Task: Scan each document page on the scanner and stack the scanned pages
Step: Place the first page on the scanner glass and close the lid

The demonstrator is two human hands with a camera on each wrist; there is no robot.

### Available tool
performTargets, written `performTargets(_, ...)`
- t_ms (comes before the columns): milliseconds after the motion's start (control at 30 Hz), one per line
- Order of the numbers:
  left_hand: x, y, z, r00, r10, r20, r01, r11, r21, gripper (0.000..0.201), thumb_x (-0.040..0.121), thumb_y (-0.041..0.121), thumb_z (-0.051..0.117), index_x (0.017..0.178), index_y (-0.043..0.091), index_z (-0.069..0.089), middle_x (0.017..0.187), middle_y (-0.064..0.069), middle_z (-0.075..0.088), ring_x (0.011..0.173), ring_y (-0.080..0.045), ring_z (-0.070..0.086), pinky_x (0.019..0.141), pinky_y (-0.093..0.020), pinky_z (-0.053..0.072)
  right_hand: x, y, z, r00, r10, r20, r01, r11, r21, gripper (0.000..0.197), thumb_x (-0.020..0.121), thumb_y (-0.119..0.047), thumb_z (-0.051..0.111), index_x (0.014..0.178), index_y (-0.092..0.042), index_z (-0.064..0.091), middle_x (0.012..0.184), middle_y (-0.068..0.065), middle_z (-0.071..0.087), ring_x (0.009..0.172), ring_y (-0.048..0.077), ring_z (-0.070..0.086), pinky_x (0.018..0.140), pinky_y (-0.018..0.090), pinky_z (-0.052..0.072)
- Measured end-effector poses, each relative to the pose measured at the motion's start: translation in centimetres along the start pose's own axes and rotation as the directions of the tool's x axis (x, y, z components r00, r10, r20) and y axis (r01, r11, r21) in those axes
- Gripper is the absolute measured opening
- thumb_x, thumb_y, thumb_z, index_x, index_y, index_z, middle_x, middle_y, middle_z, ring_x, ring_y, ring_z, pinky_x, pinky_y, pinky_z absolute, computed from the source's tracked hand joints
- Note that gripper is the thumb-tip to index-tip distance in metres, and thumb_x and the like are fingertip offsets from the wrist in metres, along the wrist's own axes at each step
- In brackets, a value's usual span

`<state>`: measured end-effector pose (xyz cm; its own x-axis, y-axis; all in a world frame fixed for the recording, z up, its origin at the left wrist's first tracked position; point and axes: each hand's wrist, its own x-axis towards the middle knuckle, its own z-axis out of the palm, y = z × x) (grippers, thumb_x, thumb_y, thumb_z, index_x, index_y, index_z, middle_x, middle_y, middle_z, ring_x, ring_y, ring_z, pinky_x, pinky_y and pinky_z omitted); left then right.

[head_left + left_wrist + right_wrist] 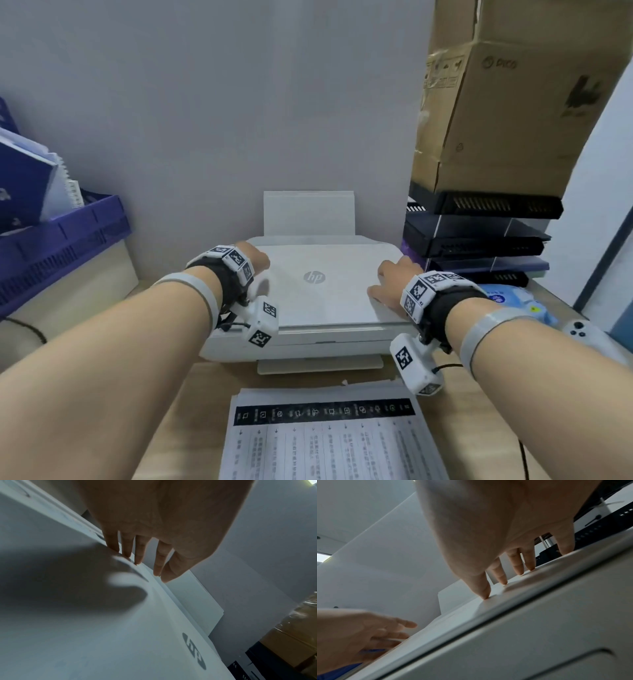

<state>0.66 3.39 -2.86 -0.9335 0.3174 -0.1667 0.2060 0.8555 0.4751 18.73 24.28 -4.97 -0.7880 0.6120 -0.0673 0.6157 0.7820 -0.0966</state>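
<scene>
Both forearms bare. Grey band (486, 329) round each forearm. Black wrist strap (452, 308) on each wrist, ringed with white blocks bearing black-white square markers (418, 290). White marker-tagged camera housing (416, 368) under each wrist, thin black cable attached. Hands ungloved.

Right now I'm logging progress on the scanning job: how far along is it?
Done: nothing I can confirm; no separate pile of scanned pages shows. In hand: the scanner lid is down, with the left hand at its left edge and the right hand resting fingertips on its right side, both with straight fingers. Whether a page lies inside cannot be seen. Left: the printed pages on the desk in front of the scanner.
</scene>
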Motion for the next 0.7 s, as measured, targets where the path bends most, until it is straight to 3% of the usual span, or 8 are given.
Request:
performTargets(67, -0.6, -1.2, 0.1, 1.000, 0.004, -0.026, -0.005, 1.000, -0.016, 0.039, 0.076, 0.031, 0.065, 0.110, 0.012, 0.070, 0.118, -0.008, 0.067, 0.107, -0.028, 0.062, 0.098, -0.038, 0.049, -0.3, 0.5, 0.4, 0.998, 0.043, -0.039, -0.043, 0.999, 0.007, 0.056, 0.092, -0.047, 0.052, 0.138, -0.017, 0.045, 0.141, 0.017, 0.037, 0.127, 0.037, 0.042, 0.103, 0.042, 0.040)
performTargets(233, -5.4, -2.9, -0.9, 0.996, -0.025, -0.081, 0.017, 0.995, -0.094, 0.042, 0.084, 0.024, 0.068, 0.123, 0.009, 0.065, 0.126, -0.007, 0.064, 0.112, -0.028, 0.062, 0.100, -0.038, 0.049, -2.1, 0.8, 1.1, 0.991, 0.105, -0.080, -0.101, 0.993, 0.058, 0.055, 0.092, -0.041, 0.053, 0.139, -0.014, 0.042, 0.142, 0.017, 0.034, 0.129, 0.037, 0.040, 0.102, 0.042, 0.039)
performTargets(433, -6.5, -4.3, -1.5, 0.985, -0.164, -0.046, 0.150, 0.964, -0.220, 0.050, 0.061, 0.034, 0.072, 0.103, 0.008, 0.064, 0.105, -0.012, 0.069, 0.096, -0.031, 0.068, 0.090, -0.051, 0.053, -3.8, 1.6, 0.5, 0.976, 0.200, -0.090, -0.185, 0.971, 0.148, 0.059, 0.090, -0.037, 0.058, 0.140, -0.012, 0.038, 0.146, 0.017, 0.031, 0.133, 0.036, 0.036, 0.106, 0.045, 0.036)
performTargets(533, -8.3, -3.2, -1.5, 0.977, -0.214, -0.018, 0.198, 0.932, -0.303, 0.051, 0.071, 0.032, 0.069, 0.114, 0.008, 0.056, 0.117, -0.014, 0.063, 0.107, -0.032, 0.064, 0.099, -0.048, 0.048, -4.2, 2.3, -0.3, 0.969, 0.242, -0.050, -0.227, 0.951, 0.209, 0.057, 0.091, -0.036, 0.056, 0.139, -0.009, 0.039, 0.146, 0.019, 0.034, 0.132, 0.037, 0.039, 0.108, 0.043, 0.034)
performTargets(600, -8.7, -2.6, -1.7, 0.974, -0.223, -0.029, 0.201, 0.920, -0.337, 0.043, 0.083, 0.027, 0.064, 0.119, 0.005, 0.055, 0.122, -0.016, 0.060, 0.103, -0.029, 0.061, 0.098, -0.038, 0.047, -4.1, 2.6, -0.9, 0.965, 0.256, -0.055, -0.234, 0.939, 0.253, 0.052, 0.092, -0.033, 0.054, 0.136, -0.006, 0.044, 0.141, 0.020, 0.043, 0.129, 0.037, 0.043, 0.107, 0.039, 0.036)
performTargets(700, -9.4, -2.1, -2.1, 0.984, -0.173, -0.051, 0.142, 0.915, -0.377, 0.039, 0.095, 0.017, 0.052, 0.130, 0.000, 0.054, 0.129, -0.018, 0.056, 0.094, -0.023, 0.049, 0.075, -0.029, 0.043, -4.0, 3.2, -1.7, 0.951, 0.304, -0.055, -0.266, 0.897, 0.352, 0.051, 0.088, -0.035, 0.055, 0.131, -0.007, 0.051, 0.138, 0.023, 0.049, 0.121, 0.038, 0.051, 0.098, 0.039, 0.041)
